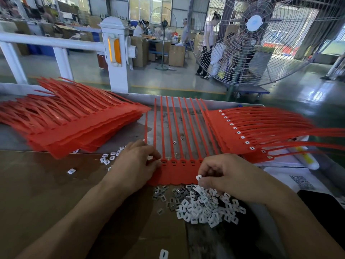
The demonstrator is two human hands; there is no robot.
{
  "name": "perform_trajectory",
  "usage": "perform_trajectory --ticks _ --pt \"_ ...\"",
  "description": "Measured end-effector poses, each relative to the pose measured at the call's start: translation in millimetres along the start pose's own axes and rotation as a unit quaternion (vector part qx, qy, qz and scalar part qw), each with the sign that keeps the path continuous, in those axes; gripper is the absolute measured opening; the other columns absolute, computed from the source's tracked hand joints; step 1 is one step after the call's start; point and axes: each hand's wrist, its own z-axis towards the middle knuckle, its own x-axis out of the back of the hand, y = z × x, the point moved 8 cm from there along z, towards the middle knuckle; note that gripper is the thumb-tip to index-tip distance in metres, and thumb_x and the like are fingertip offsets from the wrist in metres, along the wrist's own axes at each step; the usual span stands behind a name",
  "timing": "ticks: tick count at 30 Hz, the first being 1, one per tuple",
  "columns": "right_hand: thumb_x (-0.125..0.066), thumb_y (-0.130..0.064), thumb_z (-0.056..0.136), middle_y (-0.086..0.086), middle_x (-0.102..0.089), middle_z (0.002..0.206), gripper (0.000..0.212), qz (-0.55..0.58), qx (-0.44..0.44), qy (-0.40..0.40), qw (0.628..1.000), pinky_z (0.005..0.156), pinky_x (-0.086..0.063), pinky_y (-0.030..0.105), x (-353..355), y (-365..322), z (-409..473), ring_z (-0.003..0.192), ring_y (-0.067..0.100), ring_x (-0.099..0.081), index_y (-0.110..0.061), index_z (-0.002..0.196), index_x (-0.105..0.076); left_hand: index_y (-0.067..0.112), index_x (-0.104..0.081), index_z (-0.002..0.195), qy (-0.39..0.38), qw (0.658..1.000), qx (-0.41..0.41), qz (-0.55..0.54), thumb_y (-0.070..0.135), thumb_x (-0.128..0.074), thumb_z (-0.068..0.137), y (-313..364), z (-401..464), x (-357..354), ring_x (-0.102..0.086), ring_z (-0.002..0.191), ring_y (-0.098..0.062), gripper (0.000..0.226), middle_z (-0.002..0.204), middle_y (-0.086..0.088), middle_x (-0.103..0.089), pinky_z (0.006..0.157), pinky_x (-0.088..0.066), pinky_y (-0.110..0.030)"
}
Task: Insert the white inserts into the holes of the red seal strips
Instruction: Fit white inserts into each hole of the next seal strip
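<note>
One sheet in work: red seal strips [177,172] joined side by side, flat on the tabletop [121,135] between the hands.
Left hand [134,165]: fingertips pinched at the sheet's left-end hole; what they hold is hidden.
Right hand [229,174]: pinching one white insert [199,177] above the loose insert pile [203,206].
Step advice: steady the sheet, square the insert over an open hole, press flush.
Axis: tails run straight away from the person; holes lie across the near end.

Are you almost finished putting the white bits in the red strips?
Not nearly. Done: the stack on the right has white bits fitted. In hand: the right hand pinches one white bit while the left hand steadies the strip sheet. Left: the big stack and the heap.
</note>
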Motion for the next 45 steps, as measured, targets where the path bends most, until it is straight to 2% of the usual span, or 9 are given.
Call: perform_trajectory --ticks 4,7,10,13,16,20,27,38,45 --pt "-0.074 -0.037 0.093 -0.017 -0.069 0.077 0.010 -0.054 0.015 -0.005 0.998 0.060 -0.044 0.015 -1.9 -18.8 9.3 0.066 -0.001 -0.062 -0.032 0.085 -0.071 0.031 -0.073 0.101 0.020 1.000 -0.010 -0.012 0.034 -0.072 0.091 4.3 -1.3 3.4 -0.051 0.104 -0.011 0.011 0.102 0.013 -0.056 0.093 -0.043 -0.031" --pt "-0.070 -0.034 0.097 -0.018 -0.072 0.079 0.009 -0.043 -0.003 -0.053 0.998 0.060 -0.052 0.019 -13.5 -26.5 17.9 0.067 0.002 -0.069 -0.030 0.088 -0.070 0.032 -0.073 0.096 0.030 0.999 -0.031 -0.031 0.031 -0.074 0.089 11.0 -2.1 5.3 -0.050 0.097 -0.006 0.007 0.096 0.017 -0.055 0.085 -0.038 -0.024" --pt "-0.066 -0.022 0.100 -0.002 -0.076 0.081 0.010 0.057 -0.016 -0.047 0.997 0.057 -0.058 0.027 -20.6 -32.0 29.3 0.066 0.014 -0.074 -0.020 0.091 -0.069 0.030 -0.074 0.093 0.040 0.997 -0.046 -0.054 0.026 -0.074 0.088 14.9 -1.1 8.2 -0.053 0.093 -0.004 0.006 0.092 0.016 -0.057 0.083 -0.039 -0.020" --pt "-0.065 -0.018 0.101 0.006 -0.076 0.081 0.010 0.187 -0.026 0.034 0.981 0.056 -0.056 0.028 -19.2 -23.9 36.3 0.063 0.022 -0.072 -0.014 0.093 -0.071 0.031 -0.073 0.091 0.052 0.992 -0.053 -0.098 0.024 -0.074 0.089 19.0 -1.4 12.9 -0.056 0.090 -0.002 0.008 0.090 0.016 -0.060 0.078 -0.037 -0.009" --pt "-0.067 -0.021 0.100 0.008 -0.075 0.082 0.013 0.288 -0.038 0.079 0.954 0.057 -0.055 0.029 -24.7 -9.7 36.0 0.064 0.020 -0.068 -0.018 0.091 -0.075 0.030 -0.071 0.094 0.064 0.986 -0.077 -0.134 0.022 -0.074 0.090 26.7 -3.4 16.0 -0.059 0.088 -0.007 0.010 0.091 0.015 -0.062 0.074 -0.040 -0.010" --pt "-0.068 -0.026 0.099 0.006 -0.074 0.082 0.013 0.341 -0.035 0.088 0.935 0.056 -0.051 0.025 -31.0 -2.1 36.3 0.064 0.017 -0.064 -0.022 0.091 -0.078 0.029 -0.069 0.108 0.056 0.979 -0.130 -0.146 0.018 -0.074 0.091 41.0 -6.9 15.1 -0.061 0.087 -0.011 0.021 0.095 0.014 -0.062 0.073 -0.045 -0.016" --pt "-0.069 -0.028 0.098 0.003 -0.073 0.081 0.011 0.366 -0.026 0.077 0.927 0.053 -0.049 0.025 -36.1 -2.9 38.1 0.063 0.015 -0.062 -0.022 0.098 -0.078 0.028 -0.070 0.106 0.055 0.977 -0.167 -0.123 0.022 -0.074 0.089 47.8 -8.7 15.2 -0.061 0.085 -0.010 0.018 0.092 0.017 -0.061 0.071 -0.044 -0.013" --pt "-0.069 -0.032 0.099 -0.001 -0.069 0.076 0.014 0.364 -0.016 0.092 0.927 0.051 -0.047 0.023 -36.2 -4.0 39.7 0.060 0.012 -0.058 -0.021 0.098 -0.077 0.029 -0.071 0.097 0.065 0.976 -0.150 -0.142 0.019 -0.076 0.088 42.7 -6.8 17.7 -0.061 0.085 -0.009 0.015 0.090 0.015 -0.063 0.071 -0.045 -0.016" --pt "-0.067 -0.034 0.100 -0.002 -0.068 0.076 0.014 0.358 -0.014 0.078 0.930 0.050 -0.045 0.022 -38.3 -2.4 41.0 0.059 0.011 -0.056 -0.027 0.093 -0.076 0.023 -0.072 0.107 0.050 0.977 -0.178 -0.103 0.019 -0.072 0.092 51.4 -10.2 20.1 -0.060 0.085 -0.008 0.016 0.096 0.013 -0.062 0.075 -0.047 -0.018"
